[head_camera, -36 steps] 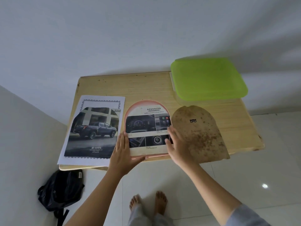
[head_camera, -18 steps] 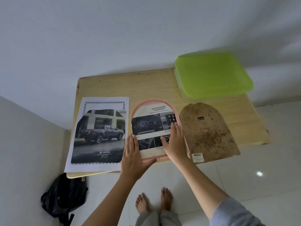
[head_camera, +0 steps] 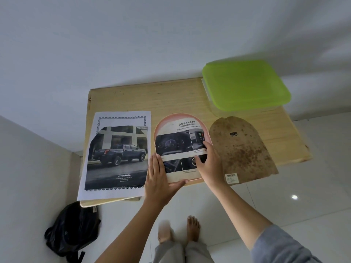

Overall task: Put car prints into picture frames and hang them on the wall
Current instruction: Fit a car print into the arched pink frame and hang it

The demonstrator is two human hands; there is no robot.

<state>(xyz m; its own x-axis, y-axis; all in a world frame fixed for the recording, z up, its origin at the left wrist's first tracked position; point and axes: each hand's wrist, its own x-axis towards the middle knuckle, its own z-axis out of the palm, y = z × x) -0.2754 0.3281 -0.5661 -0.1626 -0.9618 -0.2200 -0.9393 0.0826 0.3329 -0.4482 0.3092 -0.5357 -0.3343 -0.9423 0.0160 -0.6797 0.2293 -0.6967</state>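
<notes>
hands pressing the cut print into the arched frame

pink arched frame lies flat near the front edge of the wooden table, with the dashboard print, headed "advanced", seated inside it. left hand rests on the frame's lower left corner, fingers straight and together on the print, thumb stretched along the frame's bottom rim; it grasps nothing. right hand lies over the frame's right side, fingers extended and only slightly bent, tips pressing the print; nothing is clasped.

just left of the frame lies the truck print, a rectangular sheet with a white border, its near edge hanging past the table's front. just right of the frame lies the brown backing board, arched like the frame and stained, with a barcode sticker at its near corner, which overhangs the table. behind the board, well back from the frame, sits a clear box with a green lid. below and left of the frame, on the floor, sits a black bag.
</notes>
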